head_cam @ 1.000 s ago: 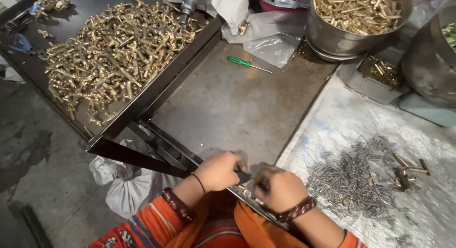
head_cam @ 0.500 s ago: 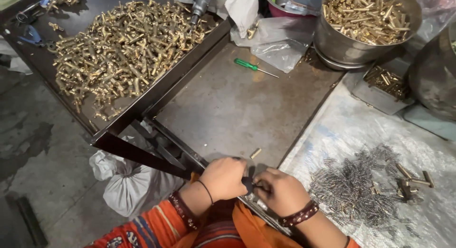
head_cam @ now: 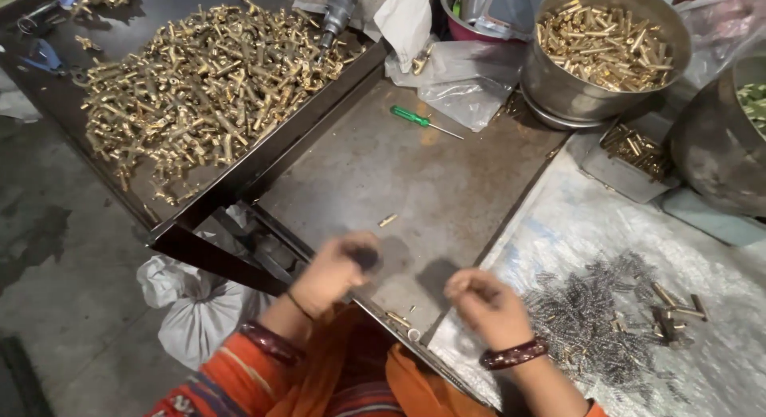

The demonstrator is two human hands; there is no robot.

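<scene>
Left hand (head_cam: 339, 269) is closed round a small dark tool (head_cam: 367, 259). Right hand (head_cam: 487, 305) pinches something too blurred to identify, probably small, light, rigid; grip its sides

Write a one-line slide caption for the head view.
Left hand grips a dark tool while right hand hovers near a heap of grey metal springs, beside a tray of brass fittings.

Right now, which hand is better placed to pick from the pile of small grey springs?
The right hand, probably. It hovers right beside the grey springs on the plastic sheet, while the left hand sits farther off over the metal tray, apparently gripping something dark.
</scene>
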